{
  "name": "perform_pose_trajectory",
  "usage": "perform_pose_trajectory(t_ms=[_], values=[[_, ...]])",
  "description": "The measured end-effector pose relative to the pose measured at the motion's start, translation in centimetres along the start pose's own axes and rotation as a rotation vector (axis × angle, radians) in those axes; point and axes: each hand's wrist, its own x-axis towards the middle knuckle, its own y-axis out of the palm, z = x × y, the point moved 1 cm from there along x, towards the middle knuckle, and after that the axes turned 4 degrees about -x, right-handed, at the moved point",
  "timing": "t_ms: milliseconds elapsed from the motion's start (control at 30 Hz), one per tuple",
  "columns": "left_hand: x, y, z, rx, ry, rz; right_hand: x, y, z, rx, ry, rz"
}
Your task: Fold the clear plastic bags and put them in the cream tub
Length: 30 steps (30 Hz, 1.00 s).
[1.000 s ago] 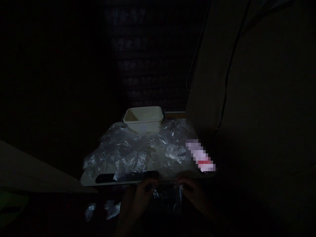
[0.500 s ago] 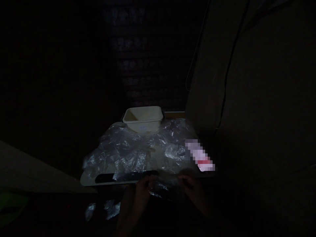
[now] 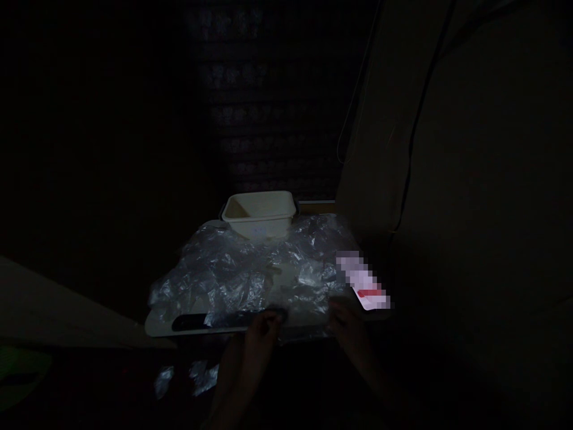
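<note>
While the room around us is dark, we see shiny plastic scraps (image 3: 205, 378) low at left, then crumpled clear plastic (image 3: 215, 263) over a pale table (image 3: 156, 327), with a cream tub (image 3: 264, 227) toward the far side. Our left hand (image 3: 260, 329) curls its fingers, pinching a clear film (image 3: 307, 332), which looks thin, faintly glossy and stretched low between our hands by the table's near edge. Our right hand (image 3: 345, 321) is too blurred to tell whether it grips; beyond lies a bright pinkish pixelated patch (image 3: 363, 280)
</note>
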Motion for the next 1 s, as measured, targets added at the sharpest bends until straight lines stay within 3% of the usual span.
perform_pose_trajectory(t_ms=[200, 333, 500, 567, 700, 833, 1000], values=[[1.5, -0.2, 1.4, -0.107, 0.115, -0.046, 0.4, 0.5, 0.5, -0.228, -0.109, -0.023], [2.3, -0.4, 2.2, 0.017, 0.187, -0.037, 0.3, 0.8, 1.0, -0.525, -0.218, -0.014], [1.9, -1.0, 1.9, 0.276, 0.416, -0.068, 0.3, 1.0, 1.2, -0.707, -0.27, -0.009], [1.5, -0.8, 1.1, 0.427, 0.538, -0.023, 0.6, 0.9, 1.2, -0.712, -0.311, -0.011], [1.4, 1.0, -0.2, 0.708, 0.767, 0.197, 1.4, 0.5, 1.1, -0.708, -0.393, 0.024], [2.3, 2.9, 0.0, 0.919, 0.867, 0.283, 1.8, 0.0, 0.8, -0.773, -0.462, 0.011], [2.9, 3.2, 0.8, 1.069, 0.966, 0.348, 1.3, -0.6, -0.2, -0.806, -0.545, -0.029]])
